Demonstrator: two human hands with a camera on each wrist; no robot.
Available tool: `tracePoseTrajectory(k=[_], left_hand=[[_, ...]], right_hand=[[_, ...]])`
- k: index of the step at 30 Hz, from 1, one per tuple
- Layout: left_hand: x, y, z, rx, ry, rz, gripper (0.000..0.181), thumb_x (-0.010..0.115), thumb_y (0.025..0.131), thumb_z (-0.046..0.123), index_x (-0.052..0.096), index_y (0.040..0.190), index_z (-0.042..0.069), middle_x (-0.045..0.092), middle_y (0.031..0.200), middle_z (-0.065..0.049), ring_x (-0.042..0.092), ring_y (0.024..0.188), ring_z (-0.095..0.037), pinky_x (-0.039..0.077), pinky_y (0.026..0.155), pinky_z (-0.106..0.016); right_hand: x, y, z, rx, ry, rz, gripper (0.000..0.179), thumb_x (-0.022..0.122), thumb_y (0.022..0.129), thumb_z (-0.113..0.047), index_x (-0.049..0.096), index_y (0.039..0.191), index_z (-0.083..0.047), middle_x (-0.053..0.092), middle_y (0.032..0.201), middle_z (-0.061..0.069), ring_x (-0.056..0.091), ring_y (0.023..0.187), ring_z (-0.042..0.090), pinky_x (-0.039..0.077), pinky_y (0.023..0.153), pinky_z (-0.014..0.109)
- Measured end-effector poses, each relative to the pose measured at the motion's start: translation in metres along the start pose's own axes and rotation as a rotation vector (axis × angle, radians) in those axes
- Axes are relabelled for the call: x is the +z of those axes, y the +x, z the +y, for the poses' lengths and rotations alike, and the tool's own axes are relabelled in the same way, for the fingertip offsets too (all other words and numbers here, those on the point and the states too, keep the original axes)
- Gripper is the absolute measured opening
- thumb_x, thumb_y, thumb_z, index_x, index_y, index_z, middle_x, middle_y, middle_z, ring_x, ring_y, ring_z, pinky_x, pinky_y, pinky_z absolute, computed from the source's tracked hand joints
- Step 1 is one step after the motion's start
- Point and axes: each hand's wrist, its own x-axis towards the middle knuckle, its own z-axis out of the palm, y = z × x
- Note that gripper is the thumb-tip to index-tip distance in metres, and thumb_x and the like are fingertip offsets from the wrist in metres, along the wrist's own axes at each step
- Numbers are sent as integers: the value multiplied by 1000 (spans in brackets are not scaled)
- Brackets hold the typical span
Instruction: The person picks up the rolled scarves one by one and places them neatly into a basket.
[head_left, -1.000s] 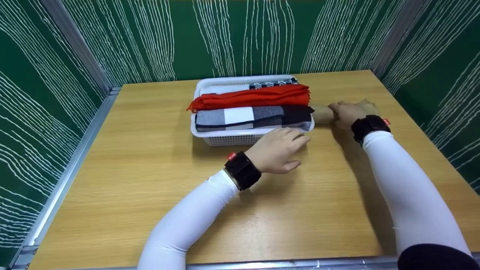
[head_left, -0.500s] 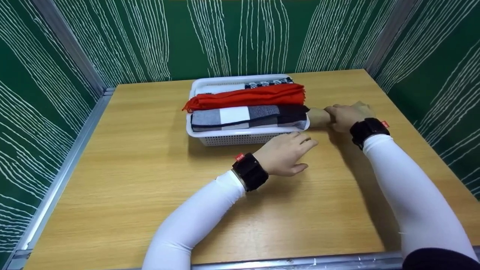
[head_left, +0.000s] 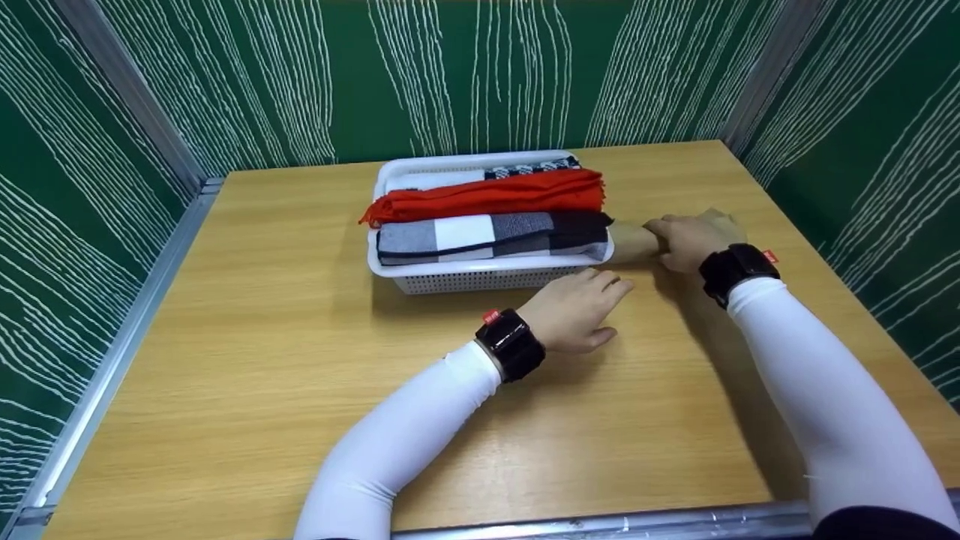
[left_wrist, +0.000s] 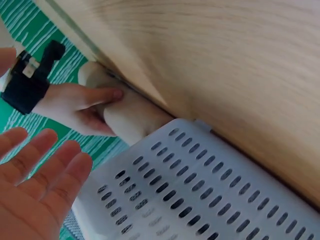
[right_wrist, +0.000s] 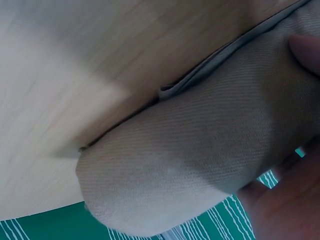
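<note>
A white perforated basket (head_left: 480, 283) stands on the table, with folded cloths lying in a row in it: a black, grey and white checked cloth (head_left: 463, 234) in front and a fringed red scarf (head_left: 495, 196) behind. Against the basket's right end lies a rolled beige cloth (head_left: 630, 246). My right hand (head_left: 690, 241) grips this roll; in the left wrist view its thumb lies across the roll (left_wrist: 132, 117), the other fingers partly hidden behind. My left hand (head_left: 576, 311) hovers by the basket's front right corner, fingers loosely extended and holding nothing.
At the back of the basket lie a white cloth (head_left: 435, 180) and a black-and-white patterned cloth (head_left: 534, 168). Green panels with white streaks (head_left: 450, 75) enclose the wooden table (head_left: 262, 360) at the back and sides. A metal rail (head_left: 600, 523) runs along the front edge.
My left hand has moved a little to the right along the basket's front. The right hand keeps its hold on the beige roll. The head view has shifted slightly.
</note>
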Motion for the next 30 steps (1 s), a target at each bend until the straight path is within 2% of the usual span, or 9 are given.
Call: tracePoseTrajectory(k=[7,14,18,21,26,30], left_hand=[[8,8,2,-28,-8,-25,71,72,101,45,49,157,10,62,146,-6,61,136,-24,50,118,-35],[14,15,2,-55,-34,-37,72,72,101,43,47,160,11,61,148,-6,59,138,-24,49,119,-35],[18,20,2,-40,-23,-46,71,74,100,41,48,159,11,61,149,-6,59,139,-23,49,120,-34],[20,23,2,-35,-17,-50,71,74,99,39,49,158,10,60,150,-5,59,141,-23,47,122,-34],[23,27,2,-58,-40,-65,70,72,101,38,48,160,10,58,154,-6,57,143,-24,46,124,-35],[24,29,3,-78,-69,-91,71,70,103,37,44,163,10,54,158,-6,55,146,-25,47,123,-36]], right_hand=[[5,-6,1,-38,-3,24,59,69,90,-3,59,147,2,66,133,31,65,119,55,52,106,67],[3,-18,1,12,-165,45,61,73,91,-22,62,151,-17,69,143,18,67,114,54,52,92,73],[1,-23,-2,-29,-97,34,60,74,93,-18,61,150,-10,67,144,23,66,122,53,51,102,72],[0,-27,-5,-30,-71,16,60,75,94,-17,61,151,-9,66,145,25,64,128,51,49,107,72],[-2,-36,-11,12,-105,18,60,75,93,-20,62,151,-14,67,146,21,64,130,51,47,106,76],[-2,-42,-12,25,-129,42,60,74,90,-20,65,149,-18,68,145,16,63,127,54,46,100,80]])
